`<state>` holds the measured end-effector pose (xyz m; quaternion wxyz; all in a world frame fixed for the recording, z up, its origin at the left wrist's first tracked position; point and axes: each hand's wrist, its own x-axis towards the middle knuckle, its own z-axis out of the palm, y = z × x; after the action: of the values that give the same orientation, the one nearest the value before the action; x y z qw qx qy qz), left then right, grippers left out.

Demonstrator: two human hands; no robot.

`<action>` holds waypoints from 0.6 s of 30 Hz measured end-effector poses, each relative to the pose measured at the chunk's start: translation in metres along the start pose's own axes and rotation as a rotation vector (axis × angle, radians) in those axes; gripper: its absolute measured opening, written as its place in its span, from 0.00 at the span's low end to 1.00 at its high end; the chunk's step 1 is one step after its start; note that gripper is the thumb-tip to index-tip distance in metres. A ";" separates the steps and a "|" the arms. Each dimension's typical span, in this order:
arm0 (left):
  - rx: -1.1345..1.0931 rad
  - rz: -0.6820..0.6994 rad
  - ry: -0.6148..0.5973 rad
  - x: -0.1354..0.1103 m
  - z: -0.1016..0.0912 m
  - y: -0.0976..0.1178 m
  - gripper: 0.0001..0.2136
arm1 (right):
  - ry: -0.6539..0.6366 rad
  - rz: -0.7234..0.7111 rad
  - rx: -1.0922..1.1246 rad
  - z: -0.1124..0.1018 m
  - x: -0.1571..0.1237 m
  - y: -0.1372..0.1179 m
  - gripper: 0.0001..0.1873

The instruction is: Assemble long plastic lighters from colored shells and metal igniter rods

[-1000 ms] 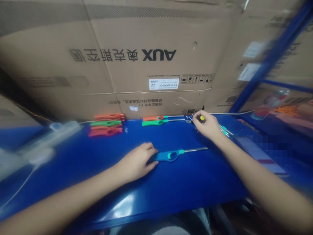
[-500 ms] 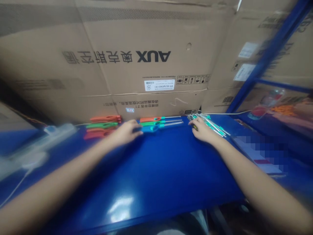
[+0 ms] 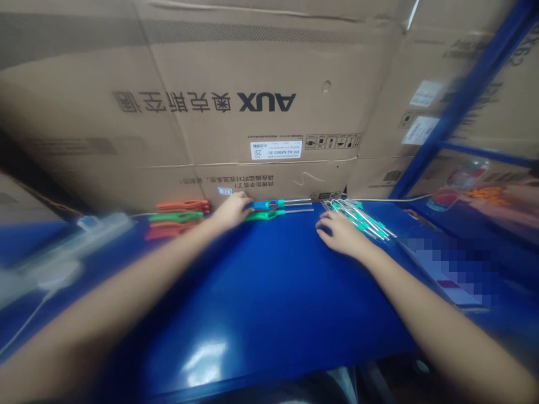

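Observation:
My left hand is closed round the rear of a blue handle at the back of the table. It looks like a long-nosed lighter, with a teal collar and a metal tube pointing right. A matching green-handled lighter lies just in front of it. My right hand rests at the left edge of a pile of metal tubes with teal collars. Its fingers are curled, and what they hold, if anything, is hidden. Left of my left hand are orange handles and a green handle, with no tubes showing.
A large cardboard box walls off the back of the blue table. A white power strip with cables lies at left. On the right are a blue post, a clear bottle and a flat sheet.
The blue lighter has moved back from the front of the row to the box, with my left hand. My right hand has shifted slightly left and toward me; the black-and-yellow object at its fingers no longer shows.

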<state>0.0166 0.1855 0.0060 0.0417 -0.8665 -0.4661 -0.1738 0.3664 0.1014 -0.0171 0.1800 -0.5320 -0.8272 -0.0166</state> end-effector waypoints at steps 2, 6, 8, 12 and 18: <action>0.021 -0.002 0.010 0.002 0.004 0.002 0.14 | 0.014 -0.046 0.032 0.001 0.001 -0.005 0.11; 0.071 -0.040 0.051 -0.002 0.007 0.006 0.15 | 0.036 -0.095 0.081 0.004 0.002 -0.011 0.10; 0.101 -0.049 0.065 -0.003 0.006 0.008 0.15 | 0.040 -0.109 0.103 0.006 0.002 -0.012 0.10; 0.145 -0.044 0.076 -0.003 0.005 0.012 0.14 | 0.042 -0.127 0.141 0.006 0.002 -0.014 0.10; 0.155 -0.053 0.089 -0.004 0.006 0.018 0.15 | 0.025 -0.163 0.177 0.003 0.001 -0.019 0.09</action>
<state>0.0313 0.1738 0.0010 0.1248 -0.8394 -0.4988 -0.1764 0.3484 0.0948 -0.0165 0.2345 -0.4447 -0.8638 0.0352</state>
